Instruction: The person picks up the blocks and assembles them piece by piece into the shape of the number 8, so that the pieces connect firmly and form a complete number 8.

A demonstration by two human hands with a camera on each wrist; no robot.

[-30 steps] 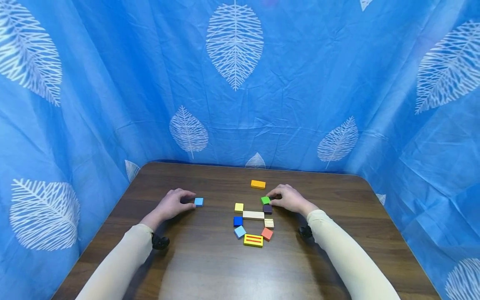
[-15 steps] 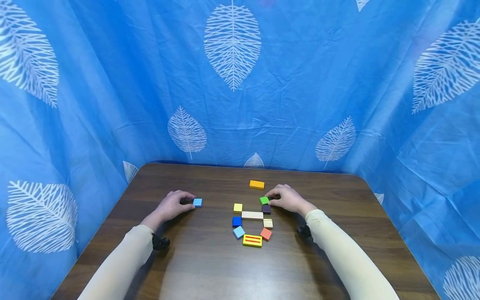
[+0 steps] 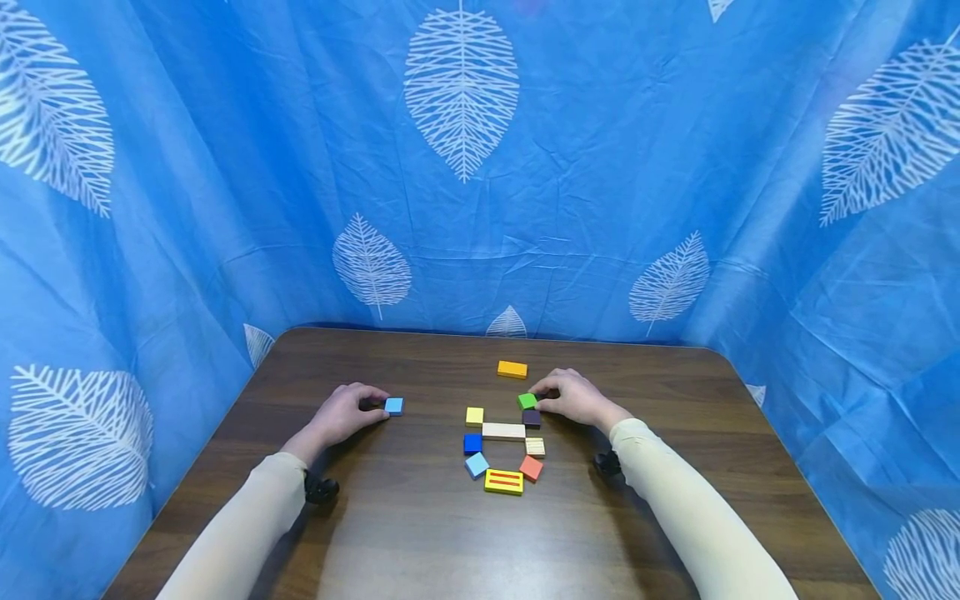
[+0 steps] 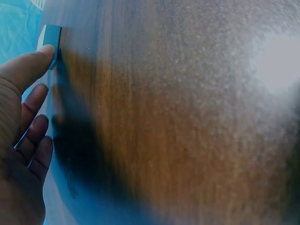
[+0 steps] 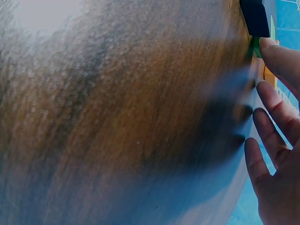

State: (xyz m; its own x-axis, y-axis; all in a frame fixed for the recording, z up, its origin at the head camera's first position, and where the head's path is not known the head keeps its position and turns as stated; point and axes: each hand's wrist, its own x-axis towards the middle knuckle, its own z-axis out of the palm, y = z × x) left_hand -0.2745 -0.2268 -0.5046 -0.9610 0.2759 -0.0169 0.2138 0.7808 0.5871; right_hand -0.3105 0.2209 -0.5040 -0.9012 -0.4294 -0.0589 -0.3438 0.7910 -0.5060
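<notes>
At the left of the table, my left hand (image 3: 341,414) holds a light blue block (image 3: 393,407) between thumb and fingers. In the left wrist view the thumb lies against the near side of this block (image 4: 54,35), the other fingers loosely bent below. My right hand (image 3: 576,398) pinches a green block (image 3: 527,402), which sits just behind a dark purple block (image 3: 532,419). From the right wrist, the dark block (image 5: 255,18) covers most of the green one (image 5: 256,48), and the thumb reaches its edge. Both held blocks are low at the tabletop.
Before the hands, blocks form a ring: yellow (image 3: 475,416), long cream (image 3: 503,432), dark blue (image 3: 472,444), tilted light blue (image 3: 476,466), red-striped yellow (image 3: 503,482), red-orange (image 3: 531,468) and wood-grained (image 3: 535,448). An orange block (image 3: 512,369) lies farther back. A blue curtain (image 3: 465,250) surrounds the table.
The head view has shifted slightly, so the blocks appear a little farther left. Both hands stay at their blocks, with the left fingers slightly closer in on the light blue one.
</notes>
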